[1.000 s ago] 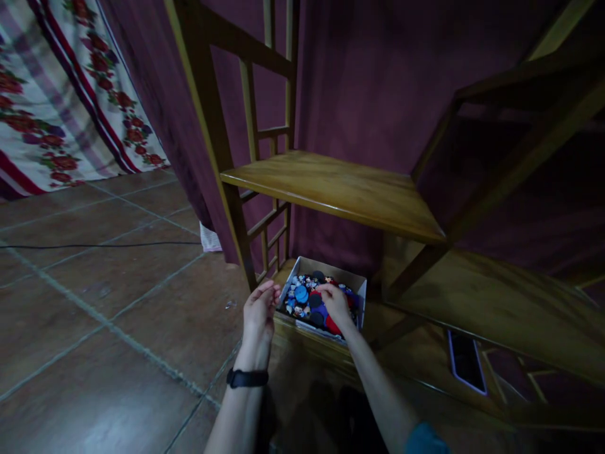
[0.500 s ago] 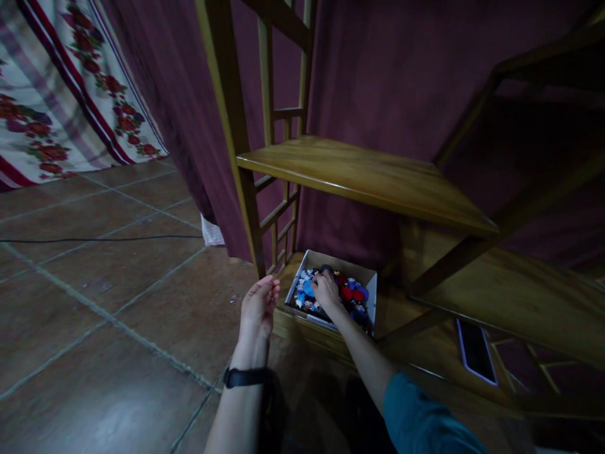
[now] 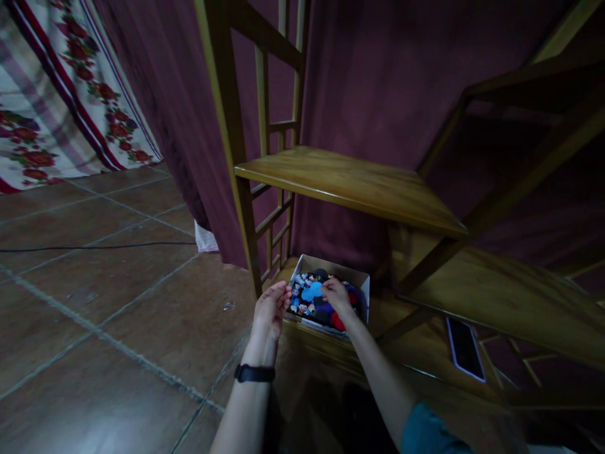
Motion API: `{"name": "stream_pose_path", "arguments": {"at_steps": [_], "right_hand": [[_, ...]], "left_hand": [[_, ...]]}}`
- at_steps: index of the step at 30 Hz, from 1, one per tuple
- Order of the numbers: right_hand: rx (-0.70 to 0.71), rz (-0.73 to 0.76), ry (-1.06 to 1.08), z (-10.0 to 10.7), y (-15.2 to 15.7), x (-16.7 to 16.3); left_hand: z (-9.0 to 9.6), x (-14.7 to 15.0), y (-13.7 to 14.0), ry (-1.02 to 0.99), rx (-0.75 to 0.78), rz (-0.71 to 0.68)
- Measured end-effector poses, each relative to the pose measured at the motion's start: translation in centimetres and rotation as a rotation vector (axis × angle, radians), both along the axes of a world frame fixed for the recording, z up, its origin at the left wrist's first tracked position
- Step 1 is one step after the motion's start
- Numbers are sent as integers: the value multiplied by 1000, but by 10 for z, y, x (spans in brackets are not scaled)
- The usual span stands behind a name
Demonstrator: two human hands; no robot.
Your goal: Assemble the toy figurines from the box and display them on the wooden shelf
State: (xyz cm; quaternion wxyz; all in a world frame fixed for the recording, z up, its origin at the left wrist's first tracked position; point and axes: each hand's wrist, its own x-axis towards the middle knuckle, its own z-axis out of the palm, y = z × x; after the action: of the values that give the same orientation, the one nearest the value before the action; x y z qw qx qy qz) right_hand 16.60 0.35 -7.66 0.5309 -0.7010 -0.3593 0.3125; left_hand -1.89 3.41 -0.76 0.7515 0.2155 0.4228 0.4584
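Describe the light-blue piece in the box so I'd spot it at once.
Find the wooden shelf; below it sits an open box. Inside, beside the right hand, is the light-blue piece. Its broad, pale surface sets it apart from nearby red, dark and purple pieces.

Right grip [image 3: 336,295] now farther right over the box [image 3: 352,276], blue piece [image 3: 311,291] more visible.

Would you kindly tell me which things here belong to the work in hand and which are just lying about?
Seemingly in use:
box
small colourful pieces inside it
right hand, over them
left hand, by the box's left side

Seemingly just lying about:
phone, right
dark cable, left
pale cloth, left
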Motion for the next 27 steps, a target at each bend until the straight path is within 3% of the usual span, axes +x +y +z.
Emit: {"name": "stream_pose_path", "arguments": {"at_steps": [8, 12, 14, 16, 19, 21, 27], "right_hand": [[141, 121, 379, 26, -16, -22], [117, 241, 371, 31, -6, -34], [97, 263, 226, 28, 3, -36], [55, 277, -65, 22, 13, -37], [-122, 360, -579, 12, 23, -44], [-241, 437, -787, 6, 26, -51], [-394, 549, -950, 2, 25, -67]], "left_hand": [[-7, 20, -8, 126, -31, -204], [-9, 17, -2, 121, 39, -139], [-10, 10, 3, 127, 88, -39], [-8, 2, 8, 131, 128, 51], [-5, -5, 12, 130, 126, 113], [-3, -7, 13, 124, 98, 117], [1, -6, 14, 116, 50, 110]]}}
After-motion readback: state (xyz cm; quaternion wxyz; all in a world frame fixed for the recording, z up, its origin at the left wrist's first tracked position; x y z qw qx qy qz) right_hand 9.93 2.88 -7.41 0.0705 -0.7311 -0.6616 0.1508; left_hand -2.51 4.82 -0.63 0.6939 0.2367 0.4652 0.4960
